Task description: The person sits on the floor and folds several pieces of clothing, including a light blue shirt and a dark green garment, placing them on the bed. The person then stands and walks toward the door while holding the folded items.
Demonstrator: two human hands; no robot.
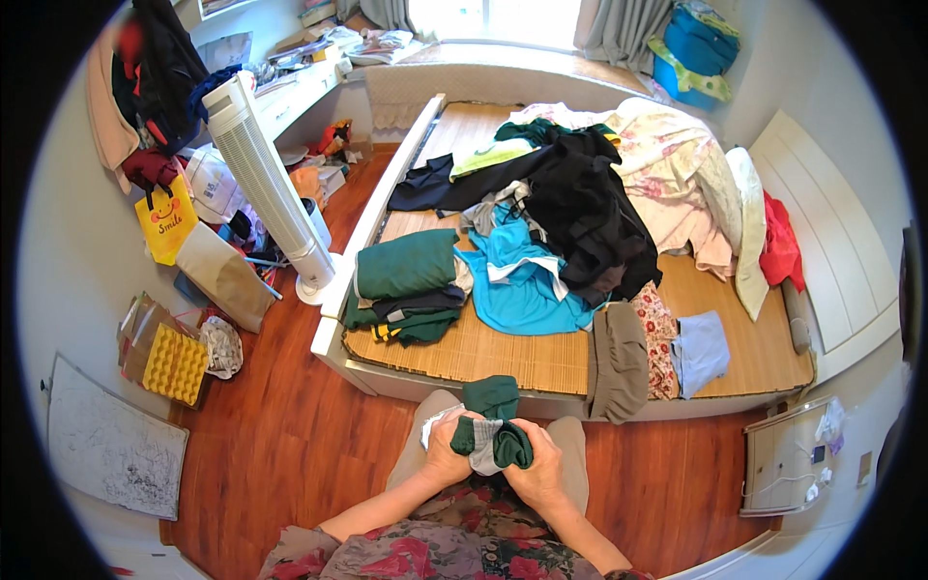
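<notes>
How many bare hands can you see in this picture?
2. The left hand and the right hand are low in the middle of the picture, gripping opposite sides of a dark green and grey cloth garment. No other hands show.

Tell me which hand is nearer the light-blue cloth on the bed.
Right. The right hand is below and left of the light-blue cloth in the picture; the left hand is farther left, across the green-and-gray garment both hold.

You hold a soft, dark green and light grey fabric garment [486, 443] at the lower centre of the frame, bunched and creased, more green cloth showing just above.
</notes>
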